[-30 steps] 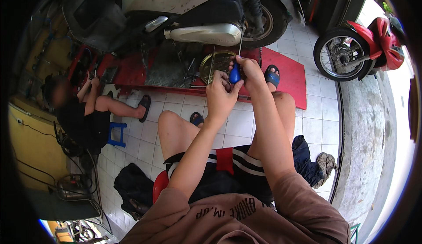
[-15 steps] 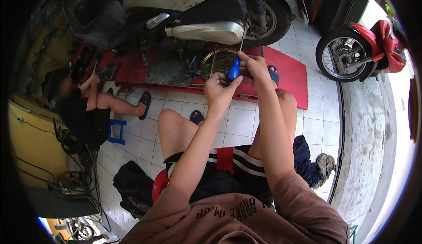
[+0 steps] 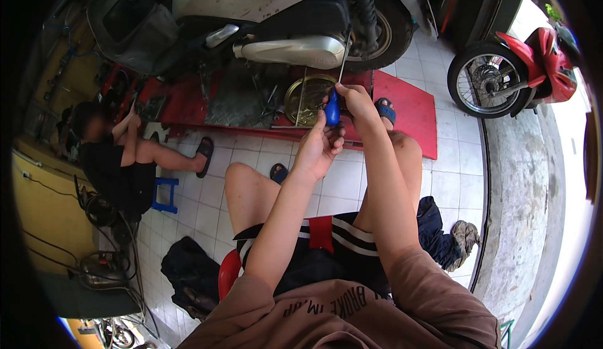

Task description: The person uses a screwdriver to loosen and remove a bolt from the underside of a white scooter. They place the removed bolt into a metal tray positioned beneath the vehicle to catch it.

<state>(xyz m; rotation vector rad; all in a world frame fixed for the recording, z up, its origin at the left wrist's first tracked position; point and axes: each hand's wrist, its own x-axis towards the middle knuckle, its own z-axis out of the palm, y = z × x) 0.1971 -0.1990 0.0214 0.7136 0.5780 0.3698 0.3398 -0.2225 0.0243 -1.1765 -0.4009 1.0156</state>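
Note:
A screwdriver with a blue handle [image 3: 332,111] and a long thin metal shaft is between my hands, the shaft pointing up at the rear of the scooter's silver engine cover [image 3: 292,52]. My right hand [image 3: 357,105] is closed around the top of the handle, where the shaft begins. Lower down, my left hand [image 3: 319,147] has its thumb against the handle's rounded end and its fingers loosely curled around it. The shaft's tip is too small to make out against the scooter's rear wheel [image 3: 383,35].
Under the scooter [image 3: 270,0] a red platform [image 3: 408,113] holds a round gold-coloured pan [image 3: 292,105]. At left another person [image 3: 119,154] sits by a blue stool [image 3: 166,195]. A red motorbike [image 3: 540,66] stands at right. Dark cloths [image 3: 433,233] lie beside my seat.
My left hand has slid down the handle and its fingers have loosened and turned. The right hand has shifted slightly lower and left, with the screwdriver's handle moving down a little.

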